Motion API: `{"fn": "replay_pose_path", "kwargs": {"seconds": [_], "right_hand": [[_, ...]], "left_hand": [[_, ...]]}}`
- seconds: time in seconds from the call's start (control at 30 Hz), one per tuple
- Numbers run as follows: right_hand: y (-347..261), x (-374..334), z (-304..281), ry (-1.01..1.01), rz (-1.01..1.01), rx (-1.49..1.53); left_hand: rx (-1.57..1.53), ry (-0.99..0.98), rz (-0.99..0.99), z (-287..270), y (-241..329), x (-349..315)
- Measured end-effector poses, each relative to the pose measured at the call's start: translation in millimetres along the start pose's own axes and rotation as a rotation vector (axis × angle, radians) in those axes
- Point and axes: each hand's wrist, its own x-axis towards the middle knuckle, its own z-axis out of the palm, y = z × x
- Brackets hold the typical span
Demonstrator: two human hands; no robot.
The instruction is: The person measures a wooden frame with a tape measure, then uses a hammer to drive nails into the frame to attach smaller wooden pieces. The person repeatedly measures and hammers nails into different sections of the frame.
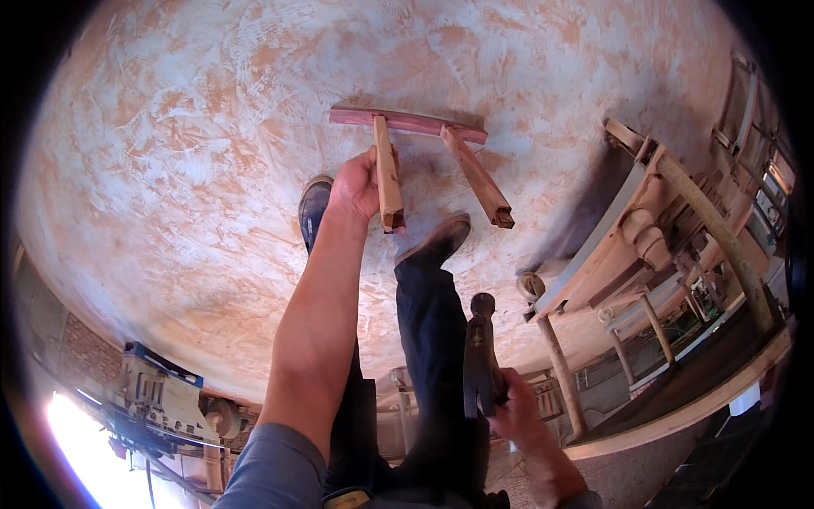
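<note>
My left hand is wrapped round one pale wooden leg of a joined wooden piece. Its top rail is slightly curved and pinkish-red, lying crosswise beyond the hand. A second wooden leg slants from the rail to the right, with no hand on it. Both near leg ends look notched. Lower right, my right hand grips a dark claw hammer, its rounded face toward the wooden piece. Most of the hammer's handle is hidden by foreshortening and by the hand.
My dark shoes stand on the blotchy pale floor close to the wooden piece. On the right is a wooden bench-like frame with round posts and wood pieces on it. A machine stands at lower left beside a bright opening.
</note>
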Motion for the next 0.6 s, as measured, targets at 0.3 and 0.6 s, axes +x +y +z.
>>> {"fn": "replay_pose_path", "kwargs": {"seconds": [0.3,0.6], "right_hand": [[-36,80,-14,-0.033,-0.332,0.046],[-38,99,-2,-0.076,-0.393,0.006]], "left_hand": [[0.027,0.03,0.035,2,2,0],[0.017,0.015,0.051,2,1,1]]}}
